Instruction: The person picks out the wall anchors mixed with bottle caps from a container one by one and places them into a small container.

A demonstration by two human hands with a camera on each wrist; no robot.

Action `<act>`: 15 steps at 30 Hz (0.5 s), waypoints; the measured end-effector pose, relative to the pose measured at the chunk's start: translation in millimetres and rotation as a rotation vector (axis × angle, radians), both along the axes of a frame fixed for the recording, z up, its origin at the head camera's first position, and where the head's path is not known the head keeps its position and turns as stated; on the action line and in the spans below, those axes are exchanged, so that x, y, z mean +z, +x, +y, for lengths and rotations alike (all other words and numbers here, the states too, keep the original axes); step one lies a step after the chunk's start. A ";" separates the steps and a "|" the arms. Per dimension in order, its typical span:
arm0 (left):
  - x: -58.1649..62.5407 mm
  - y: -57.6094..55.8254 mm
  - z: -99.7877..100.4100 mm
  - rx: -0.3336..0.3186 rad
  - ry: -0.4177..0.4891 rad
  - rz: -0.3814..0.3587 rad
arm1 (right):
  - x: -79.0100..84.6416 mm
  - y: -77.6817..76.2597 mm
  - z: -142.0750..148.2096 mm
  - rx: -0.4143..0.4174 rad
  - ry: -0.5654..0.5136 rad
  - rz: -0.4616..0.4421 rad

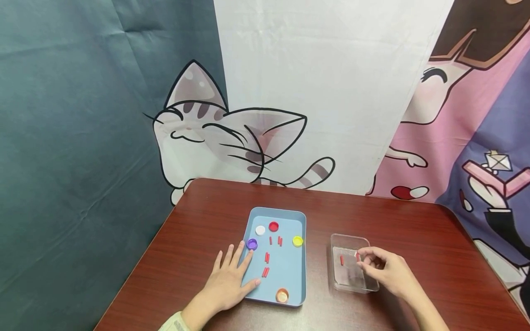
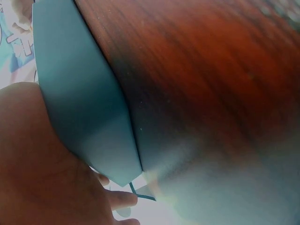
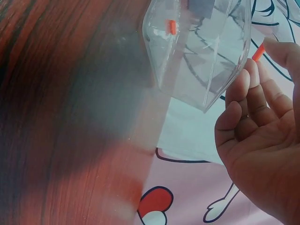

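Observation:
My right hand (image 1: 387,270) pinches a small red stick (image 3: 258,52) between thumb and fingertips, over the right side of a clear plastic box (image 1: 352,287). Another red stick (image 1: 342,260) lies inside that box. My left hand (image 1: 227,282) rests with spread, straight fingers at the left edge of a blue tray (image 1: 290,276); its thumb and forefinger reach over the rim. Several red sticks (image 1: 267,257) lie in the tray, mostly in pairs. The left wrist view shows only the tray's outer wall (image 2: 89,93) beside the hand.
Around the tray's inside stand small round lids or dishes: red (image 1: 273,226), white (image 1: 260,230), purple (image 1: 252,244), yellow (image 1: 297,241) and orange (image 1: 282,295). Tray and box sit apart on a reddish wooden table (image 1: 198,220). A printed curtain (image 1: 331,69) hangs behind.

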State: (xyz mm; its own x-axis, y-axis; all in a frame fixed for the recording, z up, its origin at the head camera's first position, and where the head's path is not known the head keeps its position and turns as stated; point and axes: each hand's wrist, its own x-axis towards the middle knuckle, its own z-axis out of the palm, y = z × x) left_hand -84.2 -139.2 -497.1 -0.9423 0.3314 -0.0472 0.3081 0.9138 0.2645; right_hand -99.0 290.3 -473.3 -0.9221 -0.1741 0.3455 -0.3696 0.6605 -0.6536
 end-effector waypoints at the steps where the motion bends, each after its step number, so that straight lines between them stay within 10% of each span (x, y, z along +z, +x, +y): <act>1: -0.1 0.0 0.0 0.000 -0.001 -0.001 | -0.2 -0.2 0.5 0.000 0.001 0.003; 15: -0.4 -0.5 0.5 -0.001 -0.005 -0.002 | 0.8 -0.2 2.3 -0.006 -0.003 -0.008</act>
